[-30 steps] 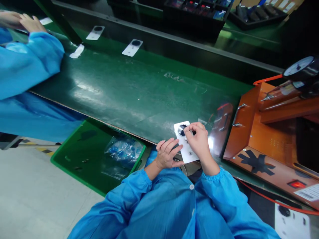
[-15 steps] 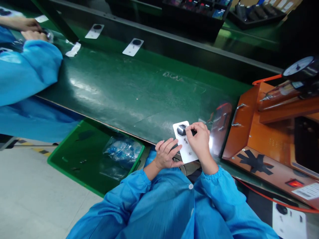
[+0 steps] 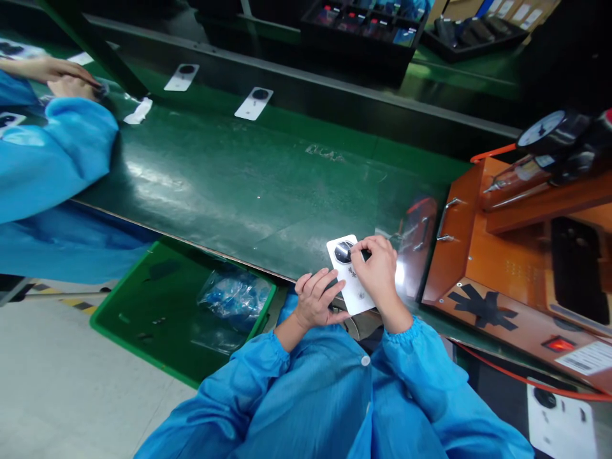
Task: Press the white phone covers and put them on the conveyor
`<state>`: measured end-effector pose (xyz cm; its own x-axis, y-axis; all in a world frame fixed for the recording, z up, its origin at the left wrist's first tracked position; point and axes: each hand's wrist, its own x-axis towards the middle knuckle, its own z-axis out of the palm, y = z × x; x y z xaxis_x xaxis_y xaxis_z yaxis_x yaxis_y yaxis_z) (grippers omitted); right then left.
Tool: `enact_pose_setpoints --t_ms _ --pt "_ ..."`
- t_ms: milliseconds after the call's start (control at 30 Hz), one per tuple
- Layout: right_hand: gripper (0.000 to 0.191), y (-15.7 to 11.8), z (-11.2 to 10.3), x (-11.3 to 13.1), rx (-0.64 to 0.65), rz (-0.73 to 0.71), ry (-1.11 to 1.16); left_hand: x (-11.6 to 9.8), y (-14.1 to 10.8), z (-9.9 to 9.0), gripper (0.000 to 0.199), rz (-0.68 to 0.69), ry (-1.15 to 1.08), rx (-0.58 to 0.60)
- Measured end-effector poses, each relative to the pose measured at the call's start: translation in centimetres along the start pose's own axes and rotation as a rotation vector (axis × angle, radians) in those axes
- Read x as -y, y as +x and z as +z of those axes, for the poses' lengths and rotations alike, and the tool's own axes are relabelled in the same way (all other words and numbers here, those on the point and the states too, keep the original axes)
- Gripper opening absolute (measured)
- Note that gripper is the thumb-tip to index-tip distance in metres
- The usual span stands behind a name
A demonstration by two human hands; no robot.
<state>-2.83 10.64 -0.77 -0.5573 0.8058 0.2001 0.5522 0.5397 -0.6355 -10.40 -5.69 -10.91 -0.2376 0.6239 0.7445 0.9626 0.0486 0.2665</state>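
A white card (image 3: pixel 356 288) with a black round part (image 3: pixel 343 252) near its top lies tilted at the front edge of the green table (image 3: pixel 215 185). My left hand (image 3: pixel 316 298) grips the card's lower left side, fingers on top and thumb at the lower edge. The thumb and index finger of my right hand (image 3: pixel 377 268) are pinched at the right edge of the black round part. Whatever they hold is too small to make out.
An orange machine (image 3: pixel 482 255) with a gauge stands at right. Two white cards (image 3: pixel 254 104) lie along the table's back. A green bin (image 3: pixel 176 319) holding plastic bags sits below the front edge. At left, another person's hands (image 3: pixel 71 80) work. A white card (image 3: pixel 559 421) is at lower right.
The view has shifted slightly, showing more of the orange machine. My right pinch stays by the black round part, and my left hand keeps its hold on the card.
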Motion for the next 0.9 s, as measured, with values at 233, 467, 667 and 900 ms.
enact_pose_setpoints --t_ms 233,467,667,900 --pt "0.011 -0.3 -0.1 0.1 -0.015 -0.049 -0.029 0.3 -0.9 0.2 0.072 -0.028 -0.044 0.065" --pt "0.044 -4.1 -5.1 0.2 0.046 -0.268 -0.068 0.4 -0.8 -0.7 0.076 -0.065 -0.077 0.172" --pt "0.056 -8.4 -8.0 -0.5 0.419 -0.520 -0.167 -0.7 1.0 -2.0 0.057 -0.126 -0.120 0.161" --pt "0.047 -10.6 -9.3 -1.0 0.064 -0.594 -0.303 -1.3 5.4 -4.5 0.062 -0.140 -0.326 0.100"
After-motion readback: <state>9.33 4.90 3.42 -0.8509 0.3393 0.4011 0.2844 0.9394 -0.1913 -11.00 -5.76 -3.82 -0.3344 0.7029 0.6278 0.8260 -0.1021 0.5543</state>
